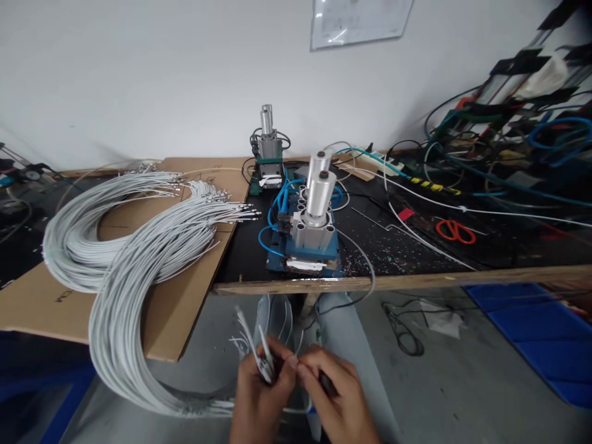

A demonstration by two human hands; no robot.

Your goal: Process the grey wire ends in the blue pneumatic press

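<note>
My left hand (259, 394) is closed around a small bunch of thin white wires (250, 342) whose ends stick up and fan out above my fingers. My right hand (340, 398) meets it at the fingertips, pinching one of the wire ends. Both hands are low in the view, below the workbench's front edge (416, 280). Just above them on the bench stands a blue pneumatic press (311, 237) with a silver cylinder and blue air hoses. A second, smaller press (268, 157) stands behind it near the wall.
Two large looped bundles of grey-white wires (139, 246) lie on a cardboard sheet (37, 302) at left and hang over its edge. Orange scissors (456, 231), cables and a tangle of hoses sit at right. Blue bins (531, 333) stand on the floor.
</note>
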